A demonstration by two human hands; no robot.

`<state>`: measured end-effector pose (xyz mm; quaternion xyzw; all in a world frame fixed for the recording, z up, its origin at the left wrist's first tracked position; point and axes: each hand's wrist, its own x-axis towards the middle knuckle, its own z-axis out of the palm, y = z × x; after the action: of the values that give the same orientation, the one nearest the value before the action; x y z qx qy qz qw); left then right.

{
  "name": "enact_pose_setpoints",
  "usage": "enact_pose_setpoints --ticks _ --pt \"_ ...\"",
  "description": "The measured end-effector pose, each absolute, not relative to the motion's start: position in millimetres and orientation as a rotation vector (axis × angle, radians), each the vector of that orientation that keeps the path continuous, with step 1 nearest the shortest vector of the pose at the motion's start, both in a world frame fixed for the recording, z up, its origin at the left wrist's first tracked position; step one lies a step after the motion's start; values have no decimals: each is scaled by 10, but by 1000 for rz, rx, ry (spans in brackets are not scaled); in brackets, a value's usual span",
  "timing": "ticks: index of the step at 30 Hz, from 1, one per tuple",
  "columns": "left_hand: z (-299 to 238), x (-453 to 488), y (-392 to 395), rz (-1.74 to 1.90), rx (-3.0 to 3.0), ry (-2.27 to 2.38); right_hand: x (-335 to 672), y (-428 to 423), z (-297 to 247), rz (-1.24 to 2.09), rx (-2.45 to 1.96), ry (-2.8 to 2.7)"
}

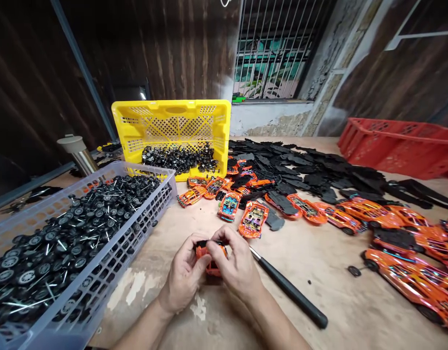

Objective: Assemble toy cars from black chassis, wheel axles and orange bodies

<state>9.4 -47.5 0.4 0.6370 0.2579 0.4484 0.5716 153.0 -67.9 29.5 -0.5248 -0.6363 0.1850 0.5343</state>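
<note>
Both my hands are closed around one orange toy car (213,268) above the near middle of the table. My left hand (185,272) grips its left side, thumb against the body. From the right, my right hand (236,260) holds it with thumb and bent fingers at the top. Fingers cover much of the car, and a black part shows at its upper end. Just right of my right hand lies a hammer-like tool (291,289) with a black handle and a metal shaft; its head is hidden. Orange car shells (253,219) lie beyond my hands.
A clear plastic basket (136,243) of black wheels on axles stands at left. Behind it, a yellow crate (172,109) on its side holds more wheels. Black chassis plates (304,163) are heaped at the back, near a red crate (399,146). Orange cars (409,277) fill the right.
</note>
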Motion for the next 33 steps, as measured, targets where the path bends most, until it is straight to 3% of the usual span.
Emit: enact_pose_setpoints --ticks 6,13,20,26,30,33 --pt "-1 129 -565 1049 1757 731 1411 -512 349 54 -1309 -1551" --pt "61 189 -527 1059 1677 782 1463 -476 317 179 -1357 -1377" --pt "163 250 -622 1063 1795 921 1359 -516 601 -158 -1401 -2013" --pt "247 404 -602 1100 1884 924 1487 -454 530 97 -1374 -1696" --pt "325 307 -618 904 2081 905 1732 -632 259 366 -1436 -955" --pt "246 191 -676 734 2049 951 1892 -907 36 475 -1510 -876"
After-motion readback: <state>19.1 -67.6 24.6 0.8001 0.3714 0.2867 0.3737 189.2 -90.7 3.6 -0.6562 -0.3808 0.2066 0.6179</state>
